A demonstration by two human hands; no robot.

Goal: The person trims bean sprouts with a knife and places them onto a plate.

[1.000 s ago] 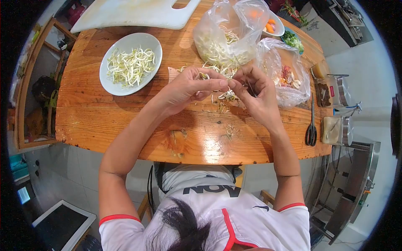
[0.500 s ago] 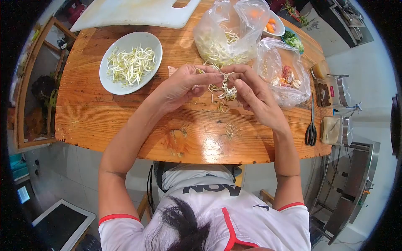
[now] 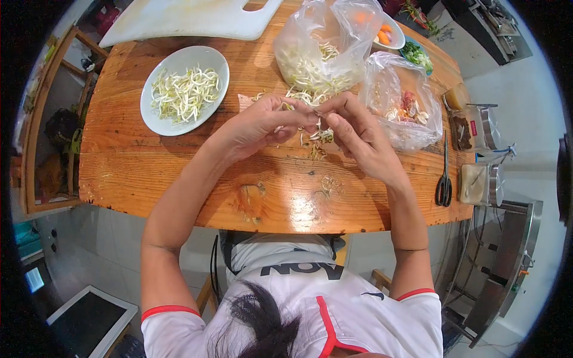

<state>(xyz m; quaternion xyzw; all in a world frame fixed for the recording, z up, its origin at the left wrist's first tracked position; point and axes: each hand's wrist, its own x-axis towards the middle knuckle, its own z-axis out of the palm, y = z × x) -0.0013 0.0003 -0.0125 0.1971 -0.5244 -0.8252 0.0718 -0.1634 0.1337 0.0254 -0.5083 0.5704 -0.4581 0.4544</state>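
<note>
Over the middle of the wooden table, my left hand and my right hand meet at the fingertips. A thin bean sprout is pinched between them, mostly covered by the fingers. Just beyond lie loose bean sprouts, spilling from the mouth of a clear plastic bag that holds more. Below my fingertips, small brownish trimmings are scattered on the wood. A white oval plate of bean sprouts stands to the left of my left hand.
A white cutting board lies at the back left. On the right are a second plastic bag with garlic and reddish pieces, black scissors and clear jars. Behind sit a bowl of orange vegetables and chopped greens.
My right thumb and forefinger have closed in toward my left fingertips, and the hands are nearer each other. The plate and bags stay put; the view has shifted slightly.
</note>
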